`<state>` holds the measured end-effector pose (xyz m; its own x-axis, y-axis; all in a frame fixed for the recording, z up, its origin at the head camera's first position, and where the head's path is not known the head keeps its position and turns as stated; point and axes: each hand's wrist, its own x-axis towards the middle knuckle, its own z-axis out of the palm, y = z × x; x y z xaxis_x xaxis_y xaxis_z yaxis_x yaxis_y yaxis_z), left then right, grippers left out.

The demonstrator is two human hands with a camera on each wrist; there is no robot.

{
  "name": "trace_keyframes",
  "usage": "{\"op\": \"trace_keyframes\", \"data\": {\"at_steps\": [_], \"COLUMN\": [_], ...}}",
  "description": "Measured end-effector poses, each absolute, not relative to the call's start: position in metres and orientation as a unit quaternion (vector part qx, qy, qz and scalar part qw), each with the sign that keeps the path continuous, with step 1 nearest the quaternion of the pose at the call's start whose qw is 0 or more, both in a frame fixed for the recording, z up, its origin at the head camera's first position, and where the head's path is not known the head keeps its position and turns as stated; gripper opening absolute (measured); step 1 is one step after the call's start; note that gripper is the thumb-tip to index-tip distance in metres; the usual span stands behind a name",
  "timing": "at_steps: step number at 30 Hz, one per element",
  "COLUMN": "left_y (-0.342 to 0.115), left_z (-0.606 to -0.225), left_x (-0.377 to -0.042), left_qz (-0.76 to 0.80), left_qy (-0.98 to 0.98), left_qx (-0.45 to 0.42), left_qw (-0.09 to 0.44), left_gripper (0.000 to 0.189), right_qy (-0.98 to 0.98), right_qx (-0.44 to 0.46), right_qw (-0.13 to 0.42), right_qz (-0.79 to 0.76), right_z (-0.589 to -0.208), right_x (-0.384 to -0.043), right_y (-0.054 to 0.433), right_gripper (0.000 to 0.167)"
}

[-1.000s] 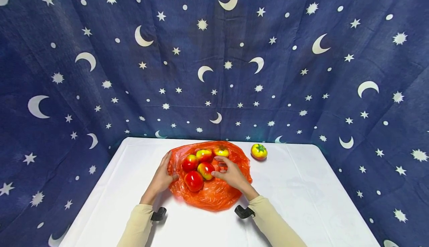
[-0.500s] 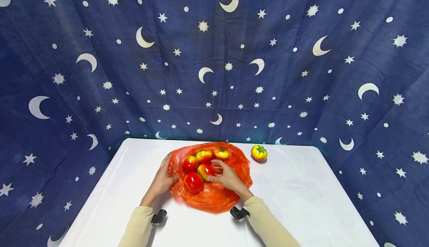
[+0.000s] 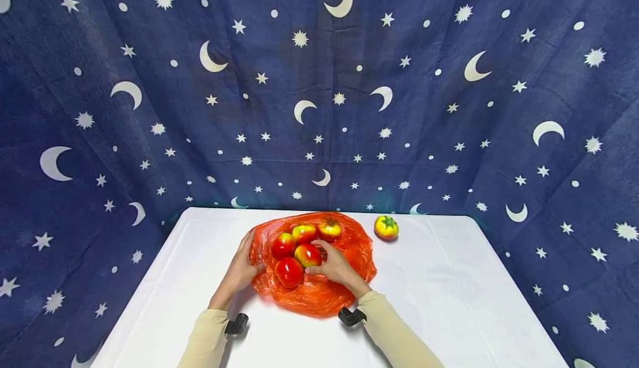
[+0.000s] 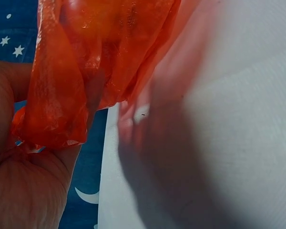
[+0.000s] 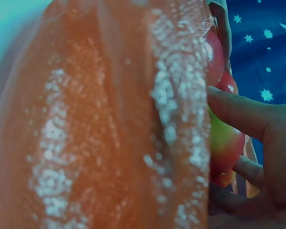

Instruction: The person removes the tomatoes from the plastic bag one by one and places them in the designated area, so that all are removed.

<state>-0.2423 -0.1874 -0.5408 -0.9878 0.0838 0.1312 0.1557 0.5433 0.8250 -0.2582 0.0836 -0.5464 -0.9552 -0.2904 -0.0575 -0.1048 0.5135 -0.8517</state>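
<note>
An orange-red plastic bag [image 3: 344,287] lies spread on the table, its mouth wide around several glossy round fruits. My left hand [image 3: 241,268] holds the bag's left edge; in the left wrist view the thin plastic [image 4: 57,95] passes between thumb and fingers. With thumb and fingers my right hand [image 3: 333,265] grips a red-and-yellow fruit [image 3: 307,254] in the middle of the bag. In the right wrist view the bag's wall hides part of this fruit [image 5: 226,138]. Beside it are a red fruit [image 3: 289,272], two more at left and back, and a yellowish fruit [image 3: 329,230] with a dark calyx.
Right of the bag, a yellow-and-red tomato-like fruit [image 3: 386,227] with a green leafy top stands near the far edge of the white table [image 3: 449,301]. A dark blue curtain [image 3: 319,107] with moons and stars hangs behind.
My right hand has moved left and slightly down, from beside the middle fruit to a hold on it. The left hand stays at the bag's edge.
</note>
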Motion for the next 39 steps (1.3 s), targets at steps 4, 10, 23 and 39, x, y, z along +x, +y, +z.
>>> {"op": "trace_keyframes", "data": {"at_steps": [4, 10, 23, 39], "left_y": [-0.188, -0.188, -0.187, -0.188], "left_z": [-0.541, -0.542, -0.542, -0.540], "left_x": [-0.242, -0.243, -0.242, -0.242], "left_qz": [-0.468, -0.468, -0.467, -0.472], "left_qy": [-0.881, -0.881, -0.881, -0.879], "left_qx": [-0.065, -0.062, -0.060, -0.065], "left_qw": [0.030, 0.028, 0.033, 0.028], "left_gripper": [0.101, 0.100, 0.100, 0.100], "right_qy": [0.865, 0.860, 0.854, 0.837], "right_qx": [-0.116, -0.120, -0.087, -0.103], "right_qw": [0.087, 0.088, 0.088, 0.071], "right_qz": [-0.480, -0.488, -0.506, -0.533], "right_z": [-0.548, -0.550, -0.546, -0.528], "right_x": [-0.260, -0.260, -0.256, -0.250], "right_y": [0.083, 0.083, 0.087, 0.094], "right_gripper": [0.069, 0.066, 0.066, 0.065]}}
